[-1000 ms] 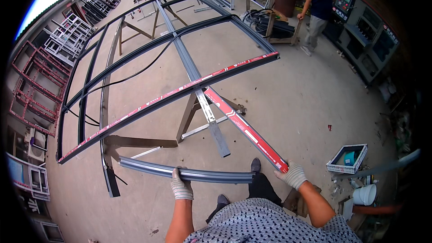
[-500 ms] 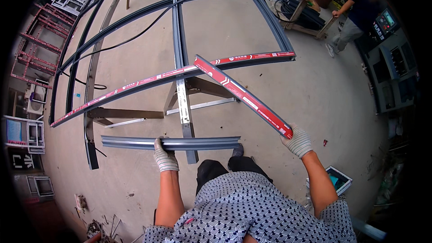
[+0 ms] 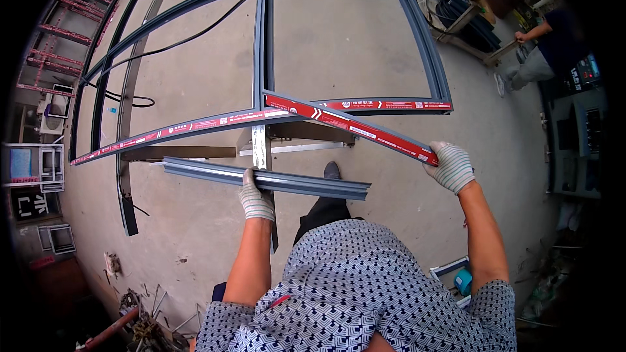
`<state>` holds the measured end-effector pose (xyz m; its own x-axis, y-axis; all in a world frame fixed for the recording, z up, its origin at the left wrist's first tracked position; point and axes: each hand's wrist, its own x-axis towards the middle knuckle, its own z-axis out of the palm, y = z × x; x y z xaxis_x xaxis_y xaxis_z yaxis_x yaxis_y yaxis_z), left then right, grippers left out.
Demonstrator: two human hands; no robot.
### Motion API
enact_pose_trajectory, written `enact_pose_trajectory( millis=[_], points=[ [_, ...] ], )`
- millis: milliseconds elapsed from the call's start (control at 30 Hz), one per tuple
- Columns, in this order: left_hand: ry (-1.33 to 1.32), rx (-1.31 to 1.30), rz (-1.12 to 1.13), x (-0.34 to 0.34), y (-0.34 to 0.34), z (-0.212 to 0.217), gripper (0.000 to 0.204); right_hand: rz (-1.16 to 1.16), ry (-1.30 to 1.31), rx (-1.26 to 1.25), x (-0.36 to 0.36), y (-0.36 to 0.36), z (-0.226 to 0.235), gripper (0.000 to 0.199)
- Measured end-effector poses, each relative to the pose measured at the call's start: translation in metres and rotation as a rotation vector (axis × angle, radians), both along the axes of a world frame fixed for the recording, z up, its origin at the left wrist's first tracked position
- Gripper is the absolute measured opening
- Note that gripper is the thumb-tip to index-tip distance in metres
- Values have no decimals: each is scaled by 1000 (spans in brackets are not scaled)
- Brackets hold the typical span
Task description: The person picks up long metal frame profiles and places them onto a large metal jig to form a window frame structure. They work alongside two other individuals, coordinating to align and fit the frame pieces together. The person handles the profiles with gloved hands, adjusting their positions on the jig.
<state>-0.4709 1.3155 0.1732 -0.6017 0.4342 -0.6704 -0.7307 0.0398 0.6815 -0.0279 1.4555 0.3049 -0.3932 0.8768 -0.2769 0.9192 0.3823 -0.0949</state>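
My left hand [image 3: 255,197], in a striped knit glove, is closed round the middle of a short grey metal profile [image 3: 319,184], which slants down to the right. My right hand [image 3: 451,166], gloved alike, grips the near end of another grey profile with red protective film [image 3: 375,133]. That profile's far end overlaps the near bar [image 3: 189,129] of a large grey frame, which carries the same red film. Whether the two touch, I cannot tell. A dark cable [image 3: 202,44] lies across the frame.
Metal trestle beams [image 3: 128,179] hold up the frame. A person [image 3: 551,49] stands at the far right by a wooden cart [image 3: 450,26] loaded with black coils. Red-marked frames [image 3: 55,45] line the left side. Scrap [image 3: 147,329] lies at lower left, a small white frame [image 3: 450,266] at lower right.
The red-filmed profile has swung flatter, its far end shifting left and my right hand rising. The short profile in my left hand has tilted and moved up. My body has come closer to the frame.
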Motion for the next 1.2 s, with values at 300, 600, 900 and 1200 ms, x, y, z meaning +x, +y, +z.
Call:
enact_pose_trajectory(
  millis=[300,600,900,1200],
  points=[
    [-19,-36,-19,11,75,3,28,215,4,22,3,109,7,26],
    [-60,-61,110,-5,89,-18,31,223,-64,-93,0,183,-10,29],
    [-9,-125,269,37,100,1,34,248,-24,-209,6,212,-24,32],
    [23,-110,277,67,120,10,22,89,158,-297,26,234,-40,36]
  ],
)
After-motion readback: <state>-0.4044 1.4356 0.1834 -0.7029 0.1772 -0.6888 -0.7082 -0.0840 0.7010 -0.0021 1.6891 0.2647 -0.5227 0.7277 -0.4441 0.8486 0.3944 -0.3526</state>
